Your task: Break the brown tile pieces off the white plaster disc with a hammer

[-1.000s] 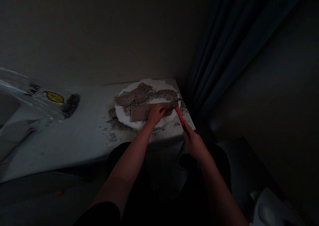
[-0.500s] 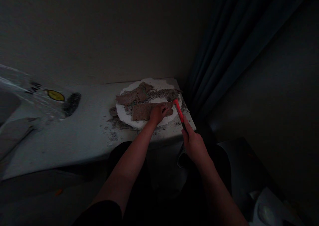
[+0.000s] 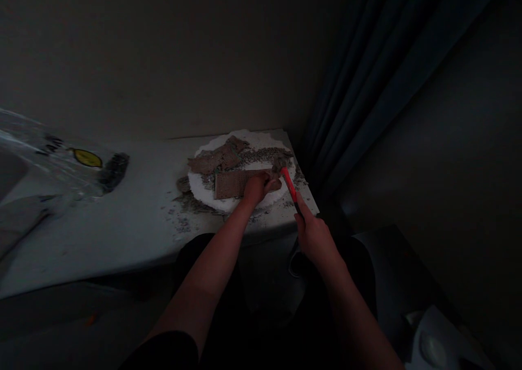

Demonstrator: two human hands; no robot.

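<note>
My right hand (image 3: 316, 234) is wrapped round the black grip of a hammer (image 3: 290, 185) with a red handle. The hammer's head is low over the right side of a white round slab (image 3: 199, 187), close to my left fingers. My left hand (image 3: 256, 187) rests over a flat brown textured board (image 3: 229, 185), thumb and fingers drawn together. Whatever those fingertips pinch is too dark and small to name. Behind the board lie a crumpled brown piece (image 3: 216, 159) and a strip of crushed grey-brown bits (image 3: 261, 155).
The white slab stands on a pale table (image 3: 134, 223), with crumbs (image 3: 183, 220) scattered round it. A clear plastic bag (image 3: 73, 160) with a yellow label and dark contents lies at the left. A dark curtain (image 3: 367, 81) hangs at the right. The room is dim.
The view has shifted slightly. The hammer head is a little lower and nearer my left fingertips. My left hand keeps its place on the board.
</note>
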